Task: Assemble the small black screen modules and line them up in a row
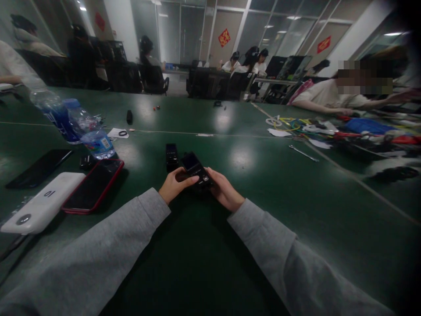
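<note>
A small black handheld device [194, 168] with a dark screen and buttons is tilted up off the green table [250, 210]. My left hand [174, 184] grips its near end from the left, thumb laid across the buttons. My right hand [223, 188] closes on it from the right. Both arms wear grey sleeves. A second small black device [171, 156] lies flat on the table just behind my left hand, untouched.
At left lie a red-cased phone [94, 185], a white power bank [41, 202], a black phone [39, 167] and two water bottles [88, 131]. A metal tool [303, 153] and a pile of coloured cables and paper [329, 129] lie at right, by a seated person [329, 97]. Other people sit at far desks.
</note>
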The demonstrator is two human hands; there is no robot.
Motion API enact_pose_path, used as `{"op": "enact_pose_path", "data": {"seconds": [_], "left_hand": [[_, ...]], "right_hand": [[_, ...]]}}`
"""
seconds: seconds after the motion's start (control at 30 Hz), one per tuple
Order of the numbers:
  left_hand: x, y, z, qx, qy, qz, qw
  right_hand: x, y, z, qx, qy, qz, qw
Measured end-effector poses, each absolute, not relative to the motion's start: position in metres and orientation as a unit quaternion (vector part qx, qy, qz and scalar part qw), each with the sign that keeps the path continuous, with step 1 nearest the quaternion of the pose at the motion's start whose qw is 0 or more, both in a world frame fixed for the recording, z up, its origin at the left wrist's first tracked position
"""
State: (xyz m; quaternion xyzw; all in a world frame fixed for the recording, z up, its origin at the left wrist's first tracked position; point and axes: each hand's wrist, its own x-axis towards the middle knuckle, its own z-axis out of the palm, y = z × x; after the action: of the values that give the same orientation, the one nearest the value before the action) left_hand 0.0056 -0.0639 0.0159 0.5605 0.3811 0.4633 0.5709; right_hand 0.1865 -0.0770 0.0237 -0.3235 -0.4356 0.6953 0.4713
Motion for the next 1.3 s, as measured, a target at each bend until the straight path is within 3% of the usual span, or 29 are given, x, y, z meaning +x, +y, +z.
{"op": "enact_pose_path", "data": {"seconds": [0.93, 1.3], "left_hand": [[0.002, -0.058, 0.02, 0.644, 0.462, 0.377, 0.479], [0.003, -0.06, 0.022, 0.626, 0.453, 0.387, 0.504]], "right_hand": [[0.197, -0.072, 0.014, -0.359, -0.491, 0.647, 0.459], [0.197, -0.072, 0.016, -0.342, -0.479, 0.661, 0.466]]}}
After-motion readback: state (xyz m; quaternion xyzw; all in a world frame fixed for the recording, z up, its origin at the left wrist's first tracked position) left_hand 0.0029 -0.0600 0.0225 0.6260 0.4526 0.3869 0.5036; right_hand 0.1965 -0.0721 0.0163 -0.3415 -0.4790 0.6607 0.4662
